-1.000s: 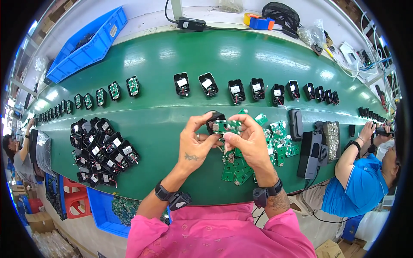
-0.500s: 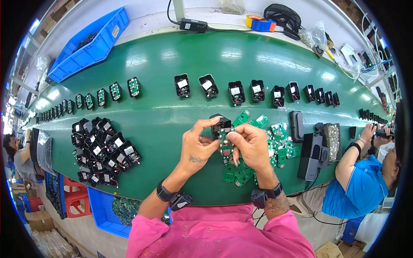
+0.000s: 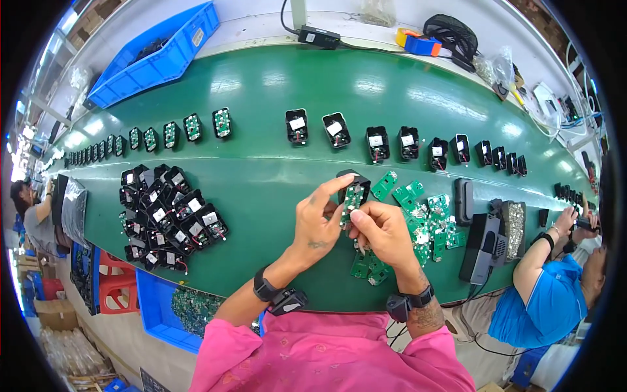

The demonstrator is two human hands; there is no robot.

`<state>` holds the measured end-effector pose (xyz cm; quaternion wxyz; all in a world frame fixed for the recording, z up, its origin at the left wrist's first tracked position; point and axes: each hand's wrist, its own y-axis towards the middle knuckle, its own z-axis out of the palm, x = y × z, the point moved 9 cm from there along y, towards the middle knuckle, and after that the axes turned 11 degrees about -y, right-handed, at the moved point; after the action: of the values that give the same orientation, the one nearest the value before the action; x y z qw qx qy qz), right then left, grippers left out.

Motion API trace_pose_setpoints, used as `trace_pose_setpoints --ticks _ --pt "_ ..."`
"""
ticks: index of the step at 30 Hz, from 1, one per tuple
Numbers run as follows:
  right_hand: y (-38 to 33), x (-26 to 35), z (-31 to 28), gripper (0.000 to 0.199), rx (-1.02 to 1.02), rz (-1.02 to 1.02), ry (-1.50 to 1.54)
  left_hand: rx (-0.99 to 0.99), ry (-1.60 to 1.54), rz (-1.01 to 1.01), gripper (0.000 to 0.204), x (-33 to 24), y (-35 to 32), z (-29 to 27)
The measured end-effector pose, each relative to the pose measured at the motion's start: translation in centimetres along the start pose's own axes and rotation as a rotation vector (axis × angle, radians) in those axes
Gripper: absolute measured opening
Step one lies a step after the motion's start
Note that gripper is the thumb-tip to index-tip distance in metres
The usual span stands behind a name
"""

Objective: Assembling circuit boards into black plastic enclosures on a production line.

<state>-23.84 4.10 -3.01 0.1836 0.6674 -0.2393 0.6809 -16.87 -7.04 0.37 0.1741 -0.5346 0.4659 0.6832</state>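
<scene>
My left hand (image 3: 318, 221) holds a small black plastic housing (image 3: 353, 179) above the green belt (image 3: 261, 176). My right hand (image 3: 381, 230) pinches a small green circuit board (image 3: 353, 196) that sits against the opening of that housing. Both hands meet near the belt's front middle. A heap of loose green circuit boards (image 3: 424, 215) lies just right of my hands, and a few more boards (image 3: 367, 268) lie under my right wrist. A pile of black housings (image 3: 166, 212) with white labels and red wires lies to my left.
A row of black housings (image 3: 392, 144) and green-topped ones (image 3: 189, 127) runs along the belt's middle. A blue bin (image 3: 157, 55) stands at the far left; another blue bin (image 3: 176, 307) sits below the front edge. A person in a blue shirt (image 3: 545, 300) works at my right beside black devices (image 3: 486, 242).
My hands have tilted the housing and board more upright, and my left forefinger has stretched over the housing's top. The piles and row on the belt look unchanged.
</scene>
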Motion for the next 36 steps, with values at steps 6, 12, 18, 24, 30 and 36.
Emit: trace_pose_setpoints --ticks 6,12,18,24,30,36 --pt "0.1 1.0 -0.8 0.025 -0.126 -0.11 -0.187 -0.006 0.123 0.109 0.047 -1.0 0.5 0.1" --pt "0.2 1.4 -1.9 0.025 -0.212 -0.163 -0.282 0.173 -0.063 -0.243 0.048 0.8 1.0 -0.2" --pt "0.3 1.5 -2.2 0.028 -0.267 -0.137 -0.39 0.209 -0.383 -0.422 0.044 1.5 1.0 0.4" --pt "0.6 0.7 -2.5 0.017 -0.311 -0.088 -0.517 0.146 -0.29 -0.496 0.036 2.8 0.4 0.3" --pt "1.0 1.6 -0.8 0.061 -0.152 -0.172 -0.462 0.139 -0.241 -0.498 0.033 3.2 0.2 0.5" --pt "1.0 1.0 -0.4 0.061 -0.138 -0.128 -0.293 0.116 -0.273 -0.522 0.032 3.4 -0.1 0.7"
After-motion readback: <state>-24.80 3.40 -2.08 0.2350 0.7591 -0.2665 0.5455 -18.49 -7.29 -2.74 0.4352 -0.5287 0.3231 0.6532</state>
